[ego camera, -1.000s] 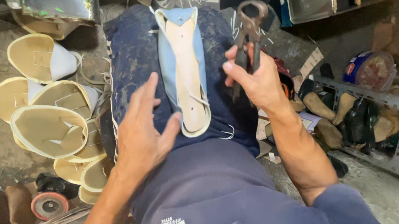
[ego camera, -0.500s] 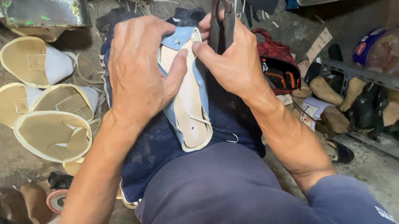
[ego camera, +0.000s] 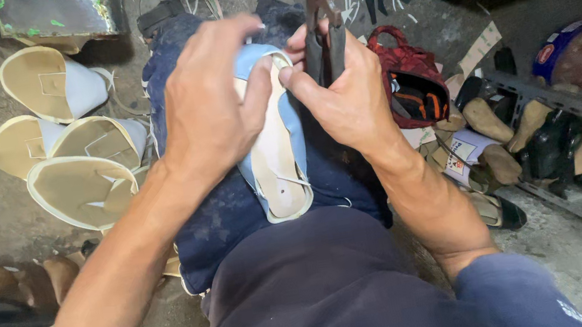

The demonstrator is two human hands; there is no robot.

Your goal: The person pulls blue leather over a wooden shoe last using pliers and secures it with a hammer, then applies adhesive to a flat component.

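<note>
A light blue shoe upper with a cream insole [ego camera: 280, 165] lies sole-up on my lap, over dark blue jeans [ego camera: 236, 211]. My left hand [ego camera: 207, 99] presses on its toe end, thumb and fingers over the blue edge. My right hand [ego camera: 346, 96] grips rusty brown pincers [ego camera: 324, 2] that point away from me, and its fingertips touch the shoe's toe edge beside my left thumb. The toe itself is hidden under both hands.
Several cream-soled blue shoes [ego camera: 68, 156] lie on the concrete floor at left. Brown sandals [ego camera: 11, 289] sit lower left. A red bag [ego camera: 414, 82] is right of my knee. A grey rack with wooden lasts [ego camera: 536, 140] stands at right, with a blue tub [ego camera: 577, 56] beyond it.
Both hands slid from the shoe's middle up to its toe end, the right hand carrying the pincers. The view has tilted down and closer.
</note>
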